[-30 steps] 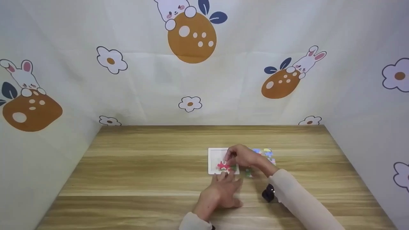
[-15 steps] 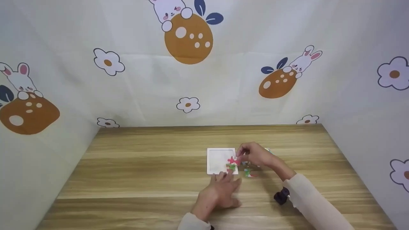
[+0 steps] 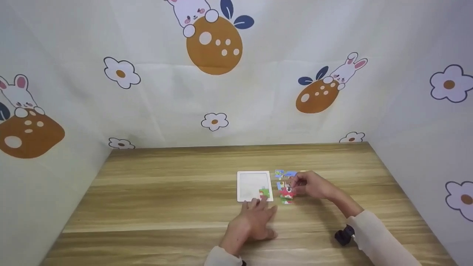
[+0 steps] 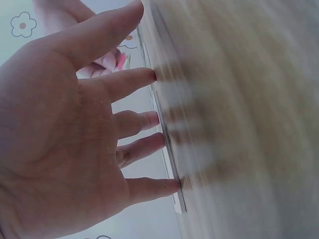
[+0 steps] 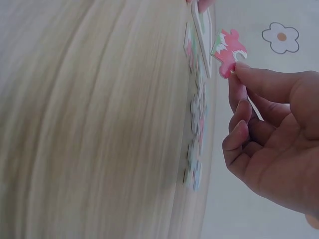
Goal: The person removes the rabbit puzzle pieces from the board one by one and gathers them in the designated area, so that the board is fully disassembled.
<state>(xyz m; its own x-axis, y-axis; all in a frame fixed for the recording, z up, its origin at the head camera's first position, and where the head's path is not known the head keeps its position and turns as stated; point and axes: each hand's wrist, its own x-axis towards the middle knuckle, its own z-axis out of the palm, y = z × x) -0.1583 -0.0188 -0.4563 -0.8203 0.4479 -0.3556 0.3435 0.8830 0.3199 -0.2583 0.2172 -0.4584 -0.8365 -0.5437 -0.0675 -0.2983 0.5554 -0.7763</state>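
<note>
Between thumb and forefinger my right hand (image 3: pixel 314 185) pinches a red puzzle piece (image 5: pixel 231 51) with white and green patches; the right wrist view shows it raised off the table. In the head view it overlaps the loose puzzle pieces (image 3: pixel 279 173) to the right of the frame. My left hand (image 3: pixel 253 221) has its fingers spread, fingertips at the near edge of the white puzzle frame (image 3: pixel 238 184). A green and red puzzle piece (image 3: pixel 264 192) lies in the frame's near right corner. Part of the loose group is hidden behind my right hand.
The wooden table (image 3: pixel 155 192) ends at the back against a pale curtain (image 3: pixel 162 99) printed with rabbits, oranges and flowers. Curtain sides stand left and right. A small black device (image 3: pixel 344 235) sits at my right sleeve.
My right hand has moved right with the red puzzle piece, from over the frame to the loose pieces. My left hand stays at the frame's near edge.
</note>
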